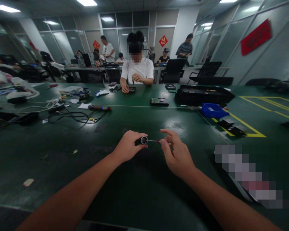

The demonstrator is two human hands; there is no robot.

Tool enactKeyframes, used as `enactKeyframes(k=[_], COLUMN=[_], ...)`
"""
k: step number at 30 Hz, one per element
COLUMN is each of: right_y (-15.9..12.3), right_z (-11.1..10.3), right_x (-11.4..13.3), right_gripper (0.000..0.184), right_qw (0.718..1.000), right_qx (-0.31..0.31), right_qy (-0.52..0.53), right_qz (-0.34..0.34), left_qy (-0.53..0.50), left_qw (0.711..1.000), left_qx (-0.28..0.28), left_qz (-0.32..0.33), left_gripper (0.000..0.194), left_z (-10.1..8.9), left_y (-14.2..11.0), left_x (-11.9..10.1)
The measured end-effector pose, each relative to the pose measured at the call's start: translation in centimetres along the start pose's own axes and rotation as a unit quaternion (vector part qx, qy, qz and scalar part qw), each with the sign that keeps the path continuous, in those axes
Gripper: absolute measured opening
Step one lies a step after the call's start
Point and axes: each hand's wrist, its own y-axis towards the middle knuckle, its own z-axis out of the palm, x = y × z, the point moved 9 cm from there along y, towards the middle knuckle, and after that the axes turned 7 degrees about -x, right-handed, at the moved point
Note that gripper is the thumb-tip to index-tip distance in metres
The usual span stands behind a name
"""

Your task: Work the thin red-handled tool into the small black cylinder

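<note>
My left hand [128, 146] is closed around a small dark cylindrical part [144, 140] with a bright ring-shaped end, held between thumb and fingers over the green table. What this part belongs to I cannot make out. From the right, the thin metal shaft of a screwdriver [153, 141] reaches to the side of the ring. Its red-tipped handle is pinched in my right hand [177, 150], with the index finger stretched out above it. My fingers and palm cover most of the handle.
Opposite me a person in a white shirt [141, 72] works on a dark device. A circuit-board drive [159, 101], a black case [203, 94] and a blue bin [214, 110] lie ahead. Cables [69, 117] and a brown tool [100, 107] are at left; a blurred package [245, 176] is at right.
</note>
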Motion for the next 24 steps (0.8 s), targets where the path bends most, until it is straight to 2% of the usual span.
enactKeyframes(k=[5, 8, 11, 17, 22, 24], right_y=[-0.1, -0.2, -0.1, 0.3, -0.3, -0.4], right_z=[0.1, -0.1, -0.1, 0.8, 2.2, 2.2], right_x=[-0.7, -1.3, -2.2, -4.5, -6.9, -7.1], right_gripper=[0.027, 0.029, 0.024, 0.026, 0.029, 0.029], right_qw=[0.999, 0.997, 0.987, 0.941, 0.875, 0.871], right_qx=[0.006, -0.025, -0.059, -0.071, -0.070, -0.080], right_qy=[0.015, 0.048, 0.132, 0.278, 0.378, 0.381], right_qz=[0.032, 0.047, 0.074, 0.177, 0.294, 0.299], left_qy=[0.004, 0.005, 0.007, -0.004, -0.010, -0.009], left_qw=[1.000, 1.000, 1.000, 1.000, 1.000, 1.000], left_qx=[0.006, 0.007, 0.006, 0.006, -0.004, -0.003], left_qz=[0.002, 0.000, -0.007, -0.003, 0.005, 0.002], left_gripper=[0.036, 0.037, 0.037, 0.039, 0.037, 0.037], left_z=[0.1, 0.1, 0.0, -0.1, -0.2, -0.2], left_y=[0.0, 0.0, -0.1, 0.0, 0.1, 0.1], left_x=[0.0, 0.0, 0.1, 0.1, 0.1, 0.0])
